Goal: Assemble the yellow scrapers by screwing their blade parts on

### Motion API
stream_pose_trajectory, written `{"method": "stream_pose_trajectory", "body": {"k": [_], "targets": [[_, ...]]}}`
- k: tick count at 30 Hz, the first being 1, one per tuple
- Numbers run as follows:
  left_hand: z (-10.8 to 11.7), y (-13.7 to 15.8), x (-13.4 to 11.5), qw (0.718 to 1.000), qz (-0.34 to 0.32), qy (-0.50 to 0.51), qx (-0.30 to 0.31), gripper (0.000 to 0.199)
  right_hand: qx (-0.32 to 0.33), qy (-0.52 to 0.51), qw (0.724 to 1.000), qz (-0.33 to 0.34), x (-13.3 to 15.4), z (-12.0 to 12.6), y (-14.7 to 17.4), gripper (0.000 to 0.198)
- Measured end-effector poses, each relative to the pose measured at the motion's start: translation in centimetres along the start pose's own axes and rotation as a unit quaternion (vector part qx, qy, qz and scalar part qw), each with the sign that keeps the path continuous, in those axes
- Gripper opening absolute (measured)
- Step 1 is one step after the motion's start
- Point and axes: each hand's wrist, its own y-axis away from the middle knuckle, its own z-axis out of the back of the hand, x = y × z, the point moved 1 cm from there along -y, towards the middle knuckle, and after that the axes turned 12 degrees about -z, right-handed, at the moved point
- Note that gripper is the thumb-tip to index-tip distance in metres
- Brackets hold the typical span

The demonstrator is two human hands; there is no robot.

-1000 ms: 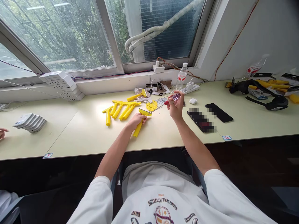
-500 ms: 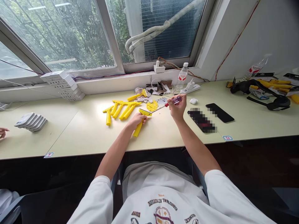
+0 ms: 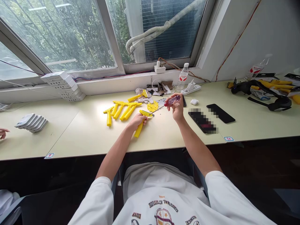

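Water bottle (image 3: 182, 78), small white case (image 3: 194, 102), black phones (image 3: 223, 115), window (image 3: 75, 37).

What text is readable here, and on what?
"ORIGINAL ATTITUDE": white T-shirt, upside down in view.
"SINCE": same shirt.
"DUYF", apparently: same shirt.
"10", apparently: right table-edge sticker.
Left table-edge sticker: red mark, can't make it out.
Upright water bottle: red print, too small.
Shirt's small orange line: too small.
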Motion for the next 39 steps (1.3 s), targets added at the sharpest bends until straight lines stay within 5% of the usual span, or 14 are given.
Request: {"method": "stream_pose_trajectory", "body": {"k": [11,16,20,23,27,31,36,39], "targets": [[-0.2,0.6,-0.7,1.0,-0.003,0.006,0.0,0.019,-0.049,0.046,0.998,0.002,0.5,-0.8,0.3,0.056],[0.1,0.5,-0.7,0.999,-0.003,0.037,-0.01,0.019,-0.196,0.021,0.98,-0.017,-0.3,0.6,-0.7,0.054],[-0.1,1.0,-1.4,0.998,-0.001,0.061,-0.015,0.021,-0.275,0.024,0.955,-0.107,-1.6,2.9,-1.9,0.05],[0.0,1.5,-2.2,0.996,-0.001,0.09,-0.005,0.023,-0.265,0.058,0.937,-0.22,-2.9,4.4,-2.4,0.045],[0.4,1.9,-2.7,0.994,0.003,0.101,0.041,0.024,-0.214,0.163,0.901,-0.34,-4.7,5.6,-2.6,0.032],[0.7,1.8,-2.5,0.995,0.005,0.086,0.045,0.028,-0.171,0.323,0.835,-0.412,-5.9,6.6,-2.4,0.029],[1.2,2.3,-3.0,0.997,0.016,0.034,0.061,0.033,-0.145,0.537,0.745,-0.368,-5.7,7.4,-1.7,0.038],[1.8,2.5,-3.5,0.998,0.012,0.003,0.068,0.033,-0.144,0.578,0.729,-0.338,-4.9,7.3,-1.4,0.043]]}}
